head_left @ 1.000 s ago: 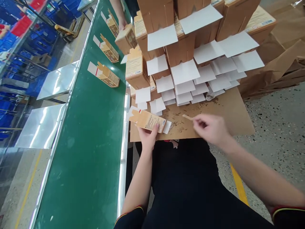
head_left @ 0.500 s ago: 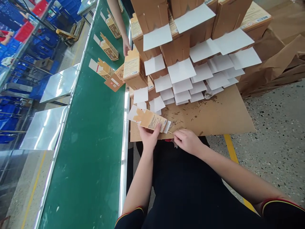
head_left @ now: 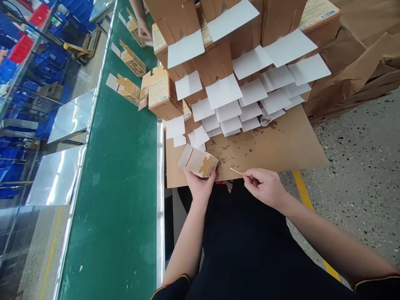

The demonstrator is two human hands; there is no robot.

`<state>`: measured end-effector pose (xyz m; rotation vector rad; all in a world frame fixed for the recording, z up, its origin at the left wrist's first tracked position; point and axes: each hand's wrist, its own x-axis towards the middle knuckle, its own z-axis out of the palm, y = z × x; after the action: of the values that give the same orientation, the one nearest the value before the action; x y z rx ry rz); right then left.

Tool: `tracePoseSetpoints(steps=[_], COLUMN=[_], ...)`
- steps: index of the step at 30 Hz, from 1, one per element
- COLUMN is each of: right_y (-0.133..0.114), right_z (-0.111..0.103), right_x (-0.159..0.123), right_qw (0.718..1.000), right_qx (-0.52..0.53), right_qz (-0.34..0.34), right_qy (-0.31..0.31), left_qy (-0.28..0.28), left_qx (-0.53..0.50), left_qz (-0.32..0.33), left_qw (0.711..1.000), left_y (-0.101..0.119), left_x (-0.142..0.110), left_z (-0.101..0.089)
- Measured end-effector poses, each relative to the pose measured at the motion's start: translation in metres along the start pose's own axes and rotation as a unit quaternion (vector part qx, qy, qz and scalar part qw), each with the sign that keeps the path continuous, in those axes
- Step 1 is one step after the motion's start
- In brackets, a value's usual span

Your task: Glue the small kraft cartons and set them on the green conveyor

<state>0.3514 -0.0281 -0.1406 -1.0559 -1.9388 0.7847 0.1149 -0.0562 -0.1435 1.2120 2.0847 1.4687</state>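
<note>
My left hand (head_left: 201,183) is closed around a small cardboard box (head_left: 204,166), whose open flap with a red stripe points up and to the left. To its right, my right hand (head_left: 264,185) pinches a thin cotton swab (head_left: 236,171), its pale tip directed at the box but apart from it. Both hands hover at the front edge of a brown cardboard sheet (head_left: 281,154) marked with dark wet spots. A small clear glass dish (head_left: 265,120) sits on that sheet, beside the stacked boxes.
Stacked brown boxes (head_left: 215,66) with white flaps sticking out fill the back of the sheet. On the left runs a green conveyor belt (head_left: 118,187) carrying several open boxes (head_left: 128,89). Another person's hand (head_left: 144,31) is over its far end. Crumpled brown paper (head_left: 353,71) lies at right.
My left hand has turned the box so its striped flap and open end show. My right hand has drawn the swab away to the right. The other person's hand has moved off a stacked box.
</note>
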Motion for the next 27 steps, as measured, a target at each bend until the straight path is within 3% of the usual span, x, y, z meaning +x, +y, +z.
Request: tracePoseSetpoints(steps=[4, 7, 10, 14, 16, 20, 22, 24, 27], right_y=[-0.004, -0.002, 0.004, 0.011, 0.011, 0.009, 0.012, 0.018, 0.028], right_z=[0.000, -0.004, -0.016, -0.030, -0.031, -0.030, -0.034, -0.040, -0.051], right_x=[0.001, 0.003, 0.000, -0.004, -0.002, 0.007, 0.008, 0.006, 0.002], right_qw=[1.000, 0.999, 0.997, 0.995, 0.995, 0.996, 0.996, 0.995, 0.992], right_qx=[0.009, 0.017, 0.028, 0.039, 0.041, 0.045, 0.042, 0.031, 0.007], right_qz=[-0.007, -0.002, 0.014, 0.028, 0.028, 0.023, 0.021, 0.026, 0.053], right_qy=[0.016, 0.034, 0.069, 0.091, 0.087, 0.073, 0.074, 0.087, 0.114], left_qy=[0.004, 0.003, 0.055, 0.183, 0.213, 0.215, 0.214, 0.276, 0.394], left_qx=[0.024, 0.039, 0.055, 0.004, -0.022, 0.025, 0.057, 0.094, 0.101], left_qz=[0.000, 0.005, -0.009, -0.023, -0.023, -0.161, -0.184, -0.121, 0.042], left_qw=[1.000, 0.999, 0.997, 0.983, 0.977, 0.963, 0.958, 0.949, 0.912], left_y=[-0.007, -0.014, -0.029, -0.057, -0.070, -0.089, -0.091, -0.085, -0.059], left_x=[0.001, 0.005, 0.020, 0.062, 0.085, 0.110, 0.108, 0.102, 0.105], left_z=[0.002, -0.012, -0.052, -0.128, -0.161, -0.199, -0.209, -0.216, -0.212])
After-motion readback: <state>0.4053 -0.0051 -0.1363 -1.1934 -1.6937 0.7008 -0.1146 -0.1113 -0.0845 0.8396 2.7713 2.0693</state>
